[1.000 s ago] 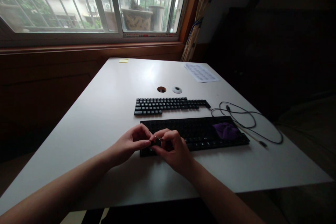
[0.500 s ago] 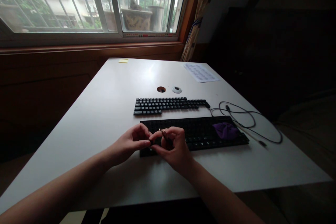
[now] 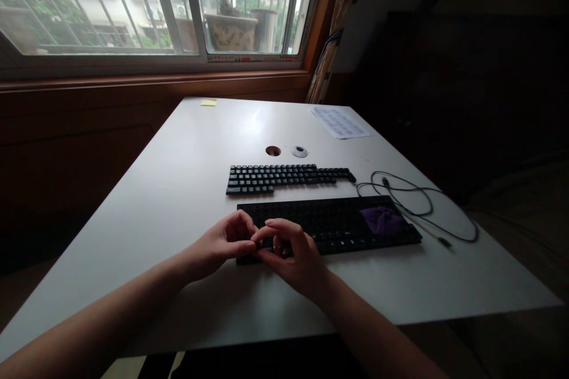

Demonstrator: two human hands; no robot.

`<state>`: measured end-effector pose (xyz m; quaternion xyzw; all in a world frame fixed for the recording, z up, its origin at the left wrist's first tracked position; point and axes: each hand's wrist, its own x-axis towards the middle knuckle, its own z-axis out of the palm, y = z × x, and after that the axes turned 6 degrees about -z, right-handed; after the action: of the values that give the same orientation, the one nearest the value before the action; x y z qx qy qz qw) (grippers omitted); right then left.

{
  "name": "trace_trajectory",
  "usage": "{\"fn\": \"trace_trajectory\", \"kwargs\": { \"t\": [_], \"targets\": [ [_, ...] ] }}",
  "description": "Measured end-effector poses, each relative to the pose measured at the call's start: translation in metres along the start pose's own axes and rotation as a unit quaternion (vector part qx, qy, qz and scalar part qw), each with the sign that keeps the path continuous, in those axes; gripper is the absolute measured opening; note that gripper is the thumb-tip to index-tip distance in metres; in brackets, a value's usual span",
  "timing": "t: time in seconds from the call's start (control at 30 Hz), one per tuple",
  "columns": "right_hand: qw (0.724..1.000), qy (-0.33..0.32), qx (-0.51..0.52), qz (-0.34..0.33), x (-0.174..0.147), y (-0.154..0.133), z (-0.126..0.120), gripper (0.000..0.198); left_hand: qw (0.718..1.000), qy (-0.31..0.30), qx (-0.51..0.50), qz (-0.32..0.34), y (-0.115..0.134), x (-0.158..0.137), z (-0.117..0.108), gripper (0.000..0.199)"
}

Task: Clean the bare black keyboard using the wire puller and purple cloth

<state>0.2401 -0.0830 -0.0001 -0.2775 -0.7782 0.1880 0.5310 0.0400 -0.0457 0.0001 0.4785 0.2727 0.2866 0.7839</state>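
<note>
My left hand (image 3: 230,238) is closed, thumb and index finger pinching a small black piece that looks like a keycap, mostly hidden by the fingertips. My right hand (image 3: 296,251) meets it there, its thumb and index tips touching the same piece. Curled in the right hand's other fingers is a small tool with thin metal prongs (image 3: 284,251), of which only shiny bits show. Both hands are over the left front part of a black keyboard (image 3: 329,213). Behind it, loose black keycaps (image 3: 275,176) lie in rows on the white table.
A purple cloth (image 3: 383,221) rests on the keyboard's right end. A black cable (image 3: 418,189) loops across the table's right side. Farther back are a round cable hole (image 3: 272,151), its grey cover (image 3: 299,152), printed papers (image 3: 340,123) and a yellow sticky note (image 3: 208,102).
The metal prongs have sunk from above my right fingers into the palm. My right index finger has straightened toward the left fingertips. The left hand has barely moved.
</note>
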Motion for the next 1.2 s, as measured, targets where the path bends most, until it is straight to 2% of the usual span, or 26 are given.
{"fn": "trace_trajectory", "kwargs": {
  "t": [0.23, 0.57, 0.7, 0.83, 0.9, 1.0, 1.2],
  "targets": [
    [1.000, -0.013, 0.026, 0.003, -0.001, -0.001, -0.002, 0.062, 1.000, -0.017, 0.014, -0.011, 0.001, 0.000, -0.001, 0.031],
    [0.999, 0.018, 0.030, 0.040, -0.001, 0.000, -0.003, 0.055, 0.999, -0.004, 0.038, -0.013, 0.002, -0.001, 0.000, 0.031],
    [0.996, 0.040, -0.006, 0.076, 0.006, 0.004, -0.016, 0.051, 0.999, 0.021, 0.042, 0.008, 0.007, -0.001, 0.000, 0.024],
    [0.988, 0.028, -0.089, 0.125, 0.022, 0.017, -0.043, 0.044, 0.998, 0.048, 0.037, 0.029, 0.011, -0.001, -0.004, 0.017],
    [0.980, 0.012, -0.134, 0.147, 0.032, 0.025, -0.056, 0.040, 0.997, 0.063, 0.038, 0.031, 0.011, -0.001, -0.007, 0.014],
    [0.965, -0.061, -0.208, 0.146, 0.047, 0.040, -0.070, 0.032, 0.996, 0.071, 0.050, 0.032, 0.011, 0.000, -0.009, 0.013],
    [0.930, -0.158, -0.295, 0.152, 0.059, 0.079, -0.068, 0.033, 0.994, 0.078, 0.073, 0.035, 0.010, 0.001, -0.011, 0.016]
  ]
}}
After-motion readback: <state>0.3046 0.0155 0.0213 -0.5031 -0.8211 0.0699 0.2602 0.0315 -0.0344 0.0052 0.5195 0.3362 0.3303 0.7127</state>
